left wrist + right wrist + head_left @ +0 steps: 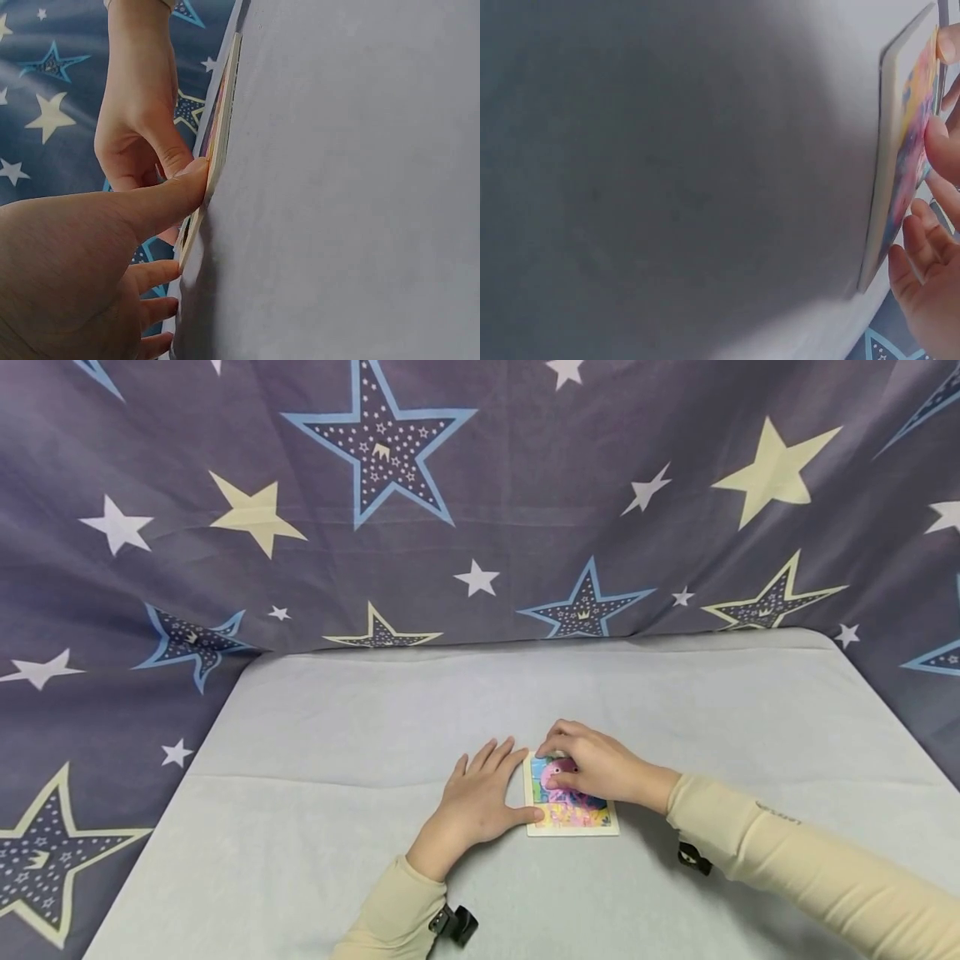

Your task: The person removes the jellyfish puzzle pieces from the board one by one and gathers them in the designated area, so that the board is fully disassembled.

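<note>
A small square picture puzzle [573, 818] with a pale wooden frame lies flat on the light cloth. Its picture shows a pink cartoon figure over yellow, green and blue. My left hand [480, 802] is at the puzzle's left side with its fingers spread, the thumb pressing the frame's edge [212, 176] and the index finger touching its upper corner. Over the picture's upper part, my right hand [600, 764] has thumb and fingers bent, pinching what seems a thin puzzle piece [159, 173]. The hand hides most of that piece and the picture's right side.
A pale cloth [337, 852] covers the table, with a crease running across its left part. Dark star-patterned fabric [510, 485] hangs behind and at both sides. Black wrist cameras sit below both cuffs.
</note>
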A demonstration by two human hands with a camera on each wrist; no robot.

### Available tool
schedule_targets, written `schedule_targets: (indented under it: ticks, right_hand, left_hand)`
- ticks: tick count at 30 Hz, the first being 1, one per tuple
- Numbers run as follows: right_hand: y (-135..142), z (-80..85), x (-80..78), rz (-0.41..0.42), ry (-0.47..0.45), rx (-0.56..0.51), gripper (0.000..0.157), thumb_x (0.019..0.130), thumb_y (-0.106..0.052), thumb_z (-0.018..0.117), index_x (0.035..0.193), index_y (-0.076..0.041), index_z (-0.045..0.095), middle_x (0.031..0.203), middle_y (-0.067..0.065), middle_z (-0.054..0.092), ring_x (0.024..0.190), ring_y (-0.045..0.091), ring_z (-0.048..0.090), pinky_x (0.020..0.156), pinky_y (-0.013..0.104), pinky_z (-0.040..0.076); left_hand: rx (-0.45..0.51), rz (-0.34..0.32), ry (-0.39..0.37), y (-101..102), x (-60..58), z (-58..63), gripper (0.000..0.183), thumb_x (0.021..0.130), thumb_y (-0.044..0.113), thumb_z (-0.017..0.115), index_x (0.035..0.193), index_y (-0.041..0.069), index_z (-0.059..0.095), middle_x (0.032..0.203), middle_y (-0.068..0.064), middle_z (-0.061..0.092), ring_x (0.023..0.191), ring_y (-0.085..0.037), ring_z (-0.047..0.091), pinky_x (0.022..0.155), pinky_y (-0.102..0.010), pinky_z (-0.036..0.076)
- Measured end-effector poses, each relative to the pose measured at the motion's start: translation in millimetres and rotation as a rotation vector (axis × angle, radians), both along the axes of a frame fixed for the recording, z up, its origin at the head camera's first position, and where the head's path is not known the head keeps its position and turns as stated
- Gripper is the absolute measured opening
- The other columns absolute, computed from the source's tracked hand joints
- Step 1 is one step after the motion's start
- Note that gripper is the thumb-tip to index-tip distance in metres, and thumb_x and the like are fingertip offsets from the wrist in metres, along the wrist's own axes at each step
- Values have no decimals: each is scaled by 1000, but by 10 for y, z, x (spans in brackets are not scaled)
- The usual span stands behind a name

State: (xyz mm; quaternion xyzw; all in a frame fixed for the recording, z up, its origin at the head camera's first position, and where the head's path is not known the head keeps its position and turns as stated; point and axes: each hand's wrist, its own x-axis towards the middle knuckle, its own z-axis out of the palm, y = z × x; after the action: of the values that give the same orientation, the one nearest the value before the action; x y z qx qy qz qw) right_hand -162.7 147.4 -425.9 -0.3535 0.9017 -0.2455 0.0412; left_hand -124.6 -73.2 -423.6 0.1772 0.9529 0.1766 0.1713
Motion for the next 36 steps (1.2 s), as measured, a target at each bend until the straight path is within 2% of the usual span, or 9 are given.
schedule_targets:
  ticks: [6, 14, 18, 26, 31, 36]
  right_hand:
    - [-23, -7, 4, 5, -6, -16, 27, 90, -18, 82, 113, -11, 71, 111, 1, 65, 94, 13, 58, 84, 38, 55]
    - [-19, 15, 22, 2, -18, -47, 29, 89, -17, 83, 110, -13, 64, 105, -1, 65, 95, 14, 60, 85, 38, 55]
    - [-9, 21, 13, 6, -32, -62, 29, 89, -15, 83, 107, -15, 61, 100, -2, 62, 92, 13, 59, 81, 34, 53]
    - [47, 48, -24, 22, -75, -113, 16, 93, -10, 77, 98, -17, 64, 88, -9, 59, 81, 6, 53, 74, 26, 50]
    - [126, 95, -55, -15, -156, -157, 7, 97, -12, 74, 96, -17, 69, 85, -10, 63, 77, 5, 55, 72, 26, 52]
    - [252, 133, -106, -73, -192, -195, 4, 97, -13, 73, 94, -13, 70, 82, -9, 62, 75, 9, 55, 69, 25, 50]
  left_hand:
    - [8, 7, 1, -2, 5, -1, 88, 92, 60, 71, 162, 20, 37, 172, -4, 26, 161, -29, 18, 127, -62, 15]
    - [8, 9, 2, -2, 13, 7, 87, 92, 59, 71, 162, 19, 37, 172, -5, 26, 161, -29, 18, 127, -62, 15]
    - [4, 8, -1, -3, 13, 7, 88, 92, 59, 70, 163, 20, 36, 172, -5, 26, 161, -29, 17, 127, -61, 14]
    - [2, 8, 1, -2, 17, 20, 87, 92, 58, 71, 162, 19, 36, 172, -5, 26, 161, -30, 18, 127, -62, 15]
    - [0, 9, 11, 9, 22, 29, 86, 93, 57, 71, 162, 19, 38, 172, -7, 27, 160, -31, 19, 127, -62, 17]
    - [-4, 7, 18, 15, 44, 44, 85, 93, 56, 71, 162, 18, 38, 171, -8, 28, 159, -32, 21, 126, -63, 19]
